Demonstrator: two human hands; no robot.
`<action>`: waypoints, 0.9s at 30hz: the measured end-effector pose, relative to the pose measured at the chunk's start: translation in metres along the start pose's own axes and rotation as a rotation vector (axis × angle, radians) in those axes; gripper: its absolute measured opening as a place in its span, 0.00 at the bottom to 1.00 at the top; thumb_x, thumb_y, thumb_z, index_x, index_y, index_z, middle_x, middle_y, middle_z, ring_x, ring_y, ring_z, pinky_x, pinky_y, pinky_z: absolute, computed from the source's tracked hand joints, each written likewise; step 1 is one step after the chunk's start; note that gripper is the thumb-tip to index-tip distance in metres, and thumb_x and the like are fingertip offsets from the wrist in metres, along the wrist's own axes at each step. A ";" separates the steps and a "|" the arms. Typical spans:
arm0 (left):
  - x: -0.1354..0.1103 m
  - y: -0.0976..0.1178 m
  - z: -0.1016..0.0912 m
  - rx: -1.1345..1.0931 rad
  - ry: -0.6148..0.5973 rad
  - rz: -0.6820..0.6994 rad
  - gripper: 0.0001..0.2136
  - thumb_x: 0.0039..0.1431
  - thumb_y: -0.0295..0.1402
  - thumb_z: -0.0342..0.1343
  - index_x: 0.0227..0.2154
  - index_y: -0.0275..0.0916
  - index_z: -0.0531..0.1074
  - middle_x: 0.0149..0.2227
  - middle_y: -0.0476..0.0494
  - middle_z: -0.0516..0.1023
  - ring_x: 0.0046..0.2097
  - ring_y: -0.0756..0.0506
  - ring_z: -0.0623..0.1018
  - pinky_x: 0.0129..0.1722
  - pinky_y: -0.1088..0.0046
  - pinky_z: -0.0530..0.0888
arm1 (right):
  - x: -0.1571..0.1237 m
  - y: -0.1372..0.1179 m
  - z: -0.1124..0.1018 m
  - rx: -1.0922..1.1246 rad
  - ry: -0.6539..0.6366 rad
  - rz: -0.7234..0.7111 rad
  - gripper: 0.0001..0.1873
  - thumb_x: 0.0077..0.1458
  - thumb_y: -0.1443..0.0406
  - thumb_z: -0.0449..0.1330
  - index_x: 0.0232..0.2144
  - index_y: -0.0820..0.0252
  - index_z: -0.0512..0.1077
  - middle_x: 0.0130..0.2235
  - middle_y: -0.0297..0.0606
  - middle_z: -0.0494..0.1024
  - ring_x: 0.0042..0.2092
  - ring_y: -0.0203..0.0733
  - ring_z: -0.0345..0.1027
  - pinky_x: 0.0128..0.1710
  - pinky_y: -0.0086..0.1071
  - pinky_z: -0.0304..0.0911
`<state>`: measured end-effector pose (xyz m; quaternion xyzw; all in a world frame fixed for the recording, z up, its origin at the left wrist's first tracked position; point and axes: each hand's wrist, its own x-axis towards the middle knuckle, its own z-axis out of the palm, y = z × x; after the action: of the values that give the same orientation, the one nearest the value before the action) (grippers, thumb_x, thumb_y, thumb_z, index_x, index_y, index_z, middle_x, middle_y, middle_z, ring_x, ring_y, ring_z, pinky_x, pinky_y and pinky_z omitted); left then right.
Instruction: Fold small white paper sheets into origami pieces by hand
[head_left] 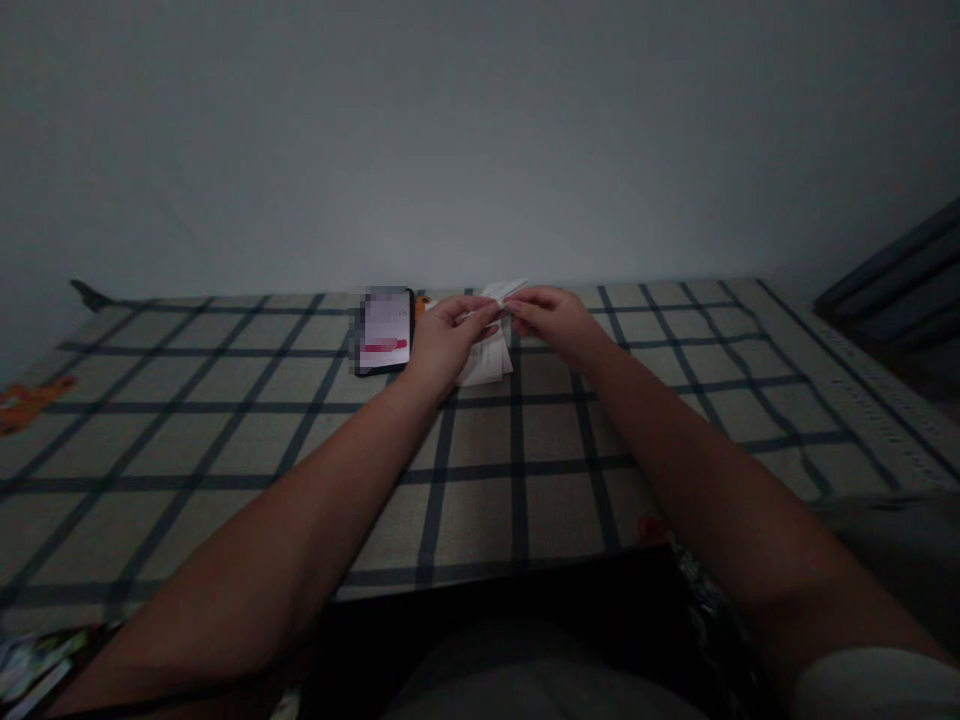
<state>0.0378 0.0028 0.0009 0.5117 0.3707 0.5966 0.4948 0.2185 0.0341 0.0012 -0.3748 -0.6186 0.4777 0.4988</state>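
Observation:
Both hands meet over the checked cloth, near the wall. My left hand [450, 335] is closed, its thumb and forefinger pinching a piece of white paper [504, 289]. From the other side my right hand [551, 315] pinches the same paper, fingertips almost touching those of the left. Below the hands lies more white paper [487, 363], partly covered by my left hand; whether it is one piece with the pinched part I cannot tell. A phone [386, 335] with a lit, partly blurred screen lies just left of my left hand.
A cream cloth with dark blue checks [480, 510] covers the surface up to a plain grey wall [480, 140]. Orange printed patches [34, 402] show at the left. A dark ridged object [900, 270] stands at the right edge, and a colourful packet-like thing [41, 665] lies lower left.

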 end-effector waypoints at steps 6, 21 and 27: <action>0.001 -0.004 -0.001 -0.006 -0.051 0.000 0.17 0.56 0.36 0.71 0.46 0.41 0.75 0.38 0.45 0.85 0.45 0.43 0.86 0.49 0.64 0.82 | 0.001 -0.002 -0.007 -0.164 0.021 -0.197 0.13 0.53 0.55 0.71 0.35 0.59 0.82 0.36 0.38 0.84 0.39 0.40 0.75 0.46 0.37 0.71; -0.001 0.002 0.004 -0.096 -0.083 -0.202 0.16 0.53 0.27 0.69 0.46 0.36 0.77 0.37 0.44 0.86 0.40 0.48 0.86 0.52 0.67 0.80 | 0.002 0.001 -0.002 -0.137 0.124 -0.176 0.09 0.52 0.60 0.69 0.32 0.59 0.77 0.34 0.38 0.82 0.38 0.41 0.77 0.45 0.38 0.73; -0.003 0.003 0.001 0.025 -0.115 -0.251 0.10 0.50 0.35 0.71 0.32 0.34 0.81 0.33 0.42 0.84 0.35 0.49 0.82 0.40 0.72 0.77 | -0.001 -0.004 -0.003 -0.197 0.008 -0.159 0.08 0.51 0.61 0.69 0.31 0.59 0.78 0.31 0.36 0.81 0.35 0.41 0.75 0.43 0.38 0.72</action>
<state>0.0380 -0.0005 0.0030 0.5007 0.4103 0.4950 0.5796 0.2219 0.0333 0.0047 -0.3737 -0.6883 0.3718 0.4983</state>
